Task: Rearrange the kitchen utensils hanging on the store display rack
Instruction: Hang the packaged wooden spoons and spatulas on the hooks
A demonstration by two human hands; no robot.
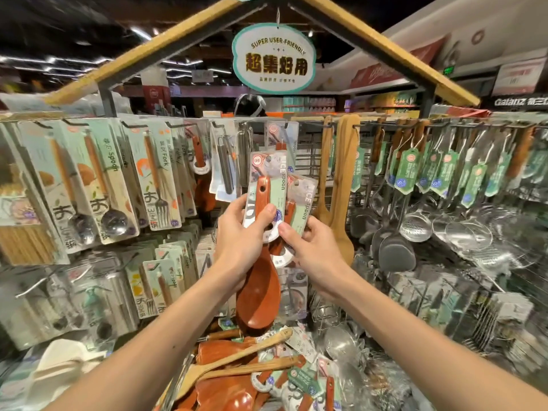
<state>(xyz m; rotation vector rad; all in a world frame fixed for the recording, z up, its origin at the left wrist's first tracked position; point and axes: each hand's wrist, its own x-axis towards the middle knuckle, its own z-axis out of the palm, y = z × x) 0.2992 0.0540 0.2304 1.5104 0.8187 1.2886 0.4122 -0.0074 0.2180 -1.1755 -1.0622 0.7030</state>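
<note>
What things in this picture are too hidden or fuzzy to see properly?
Head view:
- Back rice spoon: mostly hidden by the front rice spoon and its card.
- Right hand: fingertips tucked behind the cards.
- Green tags: print too small.
- Spoon pile: cut off by the bottom edge and covered by the arms.

I am standing in a shop, at a wire display rack (311,161) under a hanging sign (273,59) reading "SUPER USER-FRIENDLY", its hooks crowded with carded spoons (103,179), carded forks (157,179) and green-tagged skimmers (415,229), with stocked shelves (308,103) behind.
</note>
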